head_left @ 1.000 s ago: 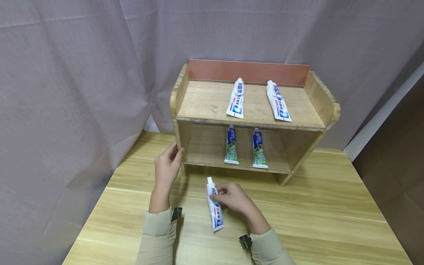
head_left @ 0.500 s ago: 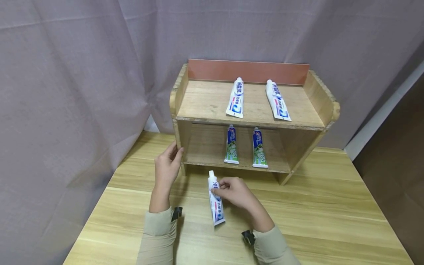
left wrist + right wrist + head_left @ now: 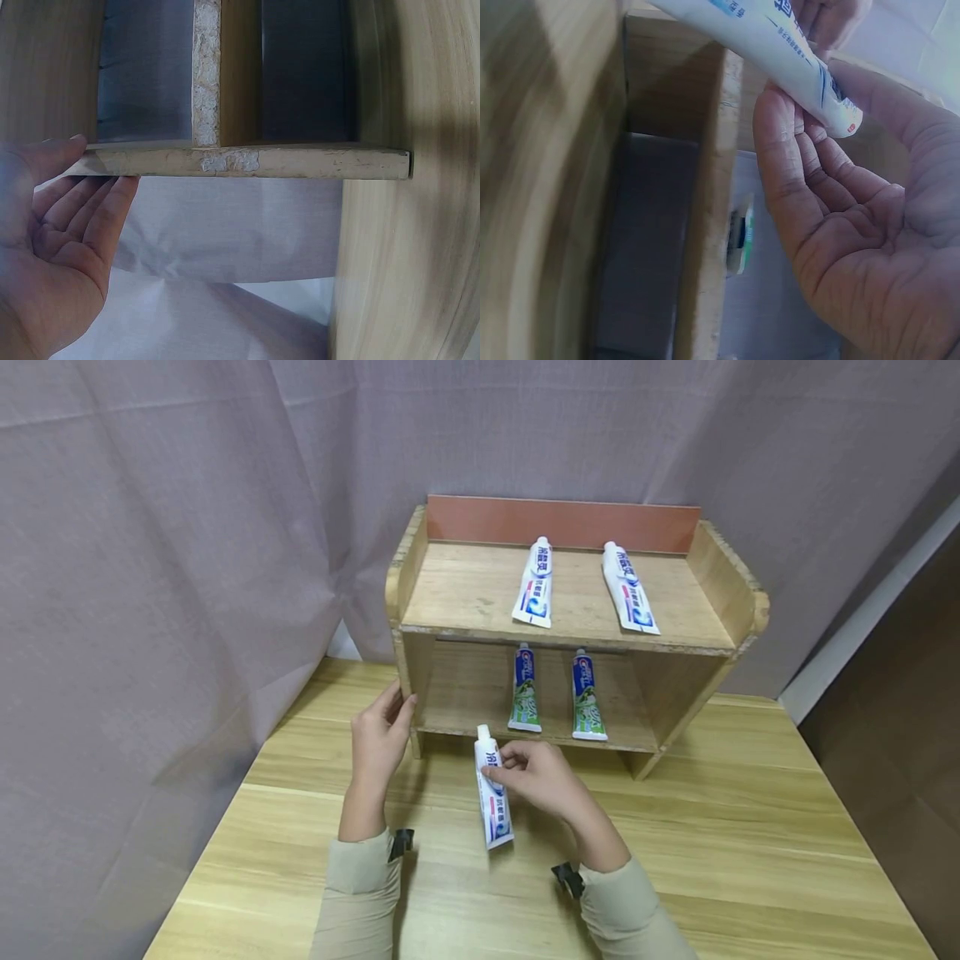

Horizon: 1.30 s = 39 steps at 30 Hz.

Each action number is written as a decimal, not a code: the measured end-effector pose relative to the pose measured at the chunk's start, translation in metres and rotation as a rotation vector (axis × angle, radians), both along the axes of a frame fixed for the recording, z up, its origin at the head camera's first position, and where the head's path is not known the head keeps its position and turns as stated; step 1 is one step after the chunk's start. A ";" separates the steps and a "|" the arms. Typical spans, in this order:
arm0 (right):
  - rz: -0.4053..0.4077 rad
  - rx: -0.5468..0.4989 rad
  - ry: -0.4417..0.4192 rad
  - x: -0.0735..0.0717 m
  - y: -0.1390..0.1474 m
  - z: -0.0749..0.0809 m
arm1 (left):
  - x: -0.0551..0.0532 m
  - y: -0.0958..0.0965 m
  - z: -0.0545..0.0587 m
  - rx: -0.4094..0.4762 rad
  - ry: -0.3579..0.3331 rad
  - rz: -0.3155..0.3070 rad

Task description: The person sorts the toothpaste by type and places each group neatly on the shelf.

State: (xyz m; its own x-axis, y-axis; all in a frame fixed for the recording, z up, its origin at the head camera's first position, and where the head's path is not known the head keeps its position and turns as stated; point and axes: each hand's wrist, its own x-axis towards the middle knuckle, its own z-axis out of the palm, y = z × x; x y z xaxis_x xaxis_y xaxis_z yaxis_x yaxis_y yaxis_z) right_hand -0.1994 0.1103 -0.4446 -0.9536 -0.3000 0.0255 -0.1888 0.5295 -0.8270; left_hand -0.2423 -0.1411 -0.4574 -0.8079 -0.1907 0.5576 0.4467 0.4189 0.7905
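My right hand (image 3: pixel 543 777) pinches a white toothpaste tube (image 3: pixel 493 802) between thumb and fingers, its cap pointing at the shelf; the right wrist view shows the same tube (image 3: pixel 780 56) slanting across the top. My left hand (image 3: pixel 378 735) holds the left side panel of the wooden shelf (image 3: pixel 480 593), thumb on one face and fingers on the other, as the left wrist view shows of that panel (image 3: pixel 300 163). On the upper board lie two white toothpaste tubes (image 3: pixel 535 585) (image 3: pixel 630 589). Two blue-and-green toothpaste tubes (image 3: pixel 524 689) (image 3: pixel 587 697) lie on the lower board.
The shelf stands on a wood-grain table (image 3: pixel 712 843), its legs lifting the lower board off the tabletop. A reddish-brown back strip (image 3: pixel 562 522) edges the top. Grey cloth (image 3: pixel 187 568) hangs behind and at the left; a brown surface (image 3: pixel 892 735) rises at the right.
My right hand has carried the white toothpaste tube up and forward, nearer the shelf's lower front edge. The left hand has stayed on the side panel.
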 end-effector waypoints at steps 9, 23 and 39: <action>0.022 -0.020 0.018 -0.002 0.000 0.010 | 0.000 0.000 0.000 -0.007 -0.012 -0.003; 0.036 0.002 0.056 -0.005 0.002 0.025 | -0.001 0.000 0.000 0.007 0.008 -0.006; 0.065 -0.005 0.131 -0.007 -0.001 0.050 | 0.000 0.000 0.000 0.005 0.005 -0.007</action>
State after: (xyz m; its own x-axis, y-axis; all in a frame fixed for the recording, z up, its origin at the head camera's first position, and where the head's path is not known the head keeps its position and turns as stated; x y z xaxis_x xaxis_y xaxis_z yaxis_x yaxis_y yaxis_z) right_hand -0.2068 0.1094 -0.3942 -0.9205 -0.3609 0.1496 -0.3288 0.5088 -0.7956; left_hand -0.2427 -0.1415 -0.4578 -0.8066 -0.1883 0.5604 0.4531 0.4119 0.7906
